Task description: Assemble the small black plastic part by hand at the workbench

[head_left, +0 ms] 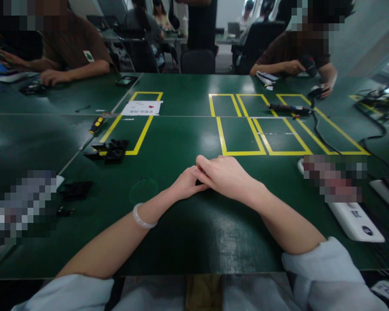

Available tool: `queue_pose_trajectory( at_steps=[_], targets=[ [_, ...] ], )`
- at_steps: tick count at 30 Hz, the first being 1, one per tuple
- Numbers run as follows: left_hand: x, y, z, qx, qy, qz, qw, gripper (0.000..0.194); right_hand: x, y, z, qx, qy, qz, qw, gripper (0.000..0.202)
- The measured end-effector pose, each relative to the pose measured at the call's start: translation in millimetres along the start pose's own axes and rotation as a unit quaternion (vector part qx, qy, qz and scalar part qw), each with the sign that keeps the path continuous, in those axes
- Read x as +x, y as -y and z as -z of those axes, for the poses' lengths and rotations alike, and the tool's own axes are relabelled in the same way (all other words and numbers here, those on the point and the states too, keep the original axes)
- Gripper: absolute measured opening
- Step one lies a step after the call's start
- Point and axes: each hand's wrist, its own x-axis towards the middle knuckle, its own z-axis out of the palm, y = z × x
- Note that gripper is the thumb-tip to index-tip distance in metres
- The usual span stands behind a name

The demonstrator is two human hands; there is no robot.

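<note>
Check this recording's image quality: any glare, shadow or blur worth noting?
In the head view, pale glare streaks the green tabletop below the right hand; in the same view, shadow darkens it between the forearms; the head view also shows a dim, soft-edged black chair behind the table, and pixelation over part of the white device at right.

The left forearm (112, 244) and right forearm (287, 216) slant in from lower left and lower right to mid-frame, where the right hand (228, 175) laps over the left hand (184, 183) (partly hidden by it)
</note>
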Motion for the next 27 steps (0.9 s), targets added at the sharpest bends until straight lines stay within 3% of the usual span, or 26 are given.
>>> queue_pose_trajectory(
  at_steps=[7,18,27],
  targets=[
    [0.4,1.8,-0.6,0.02,-0.004,-0.013,1.0,0.048,0.3,-3.3,-0.2,0.019,0.008,-0.002,1.0,0.019],
    [-0.7,1.6,-1.1,0.017,0.003,0.003,1.0,0.035,-0.9,-0.8,-0.4,-0.004,0.005,0.004,1.0,0.025],
    [0.8,1.6,-0.5,0.029,-0.004,-0.016,0.999,0.045,-2.3,-1.8,1.2,0.037,0.005,-0.005,0.999,0.018]
  ],
)
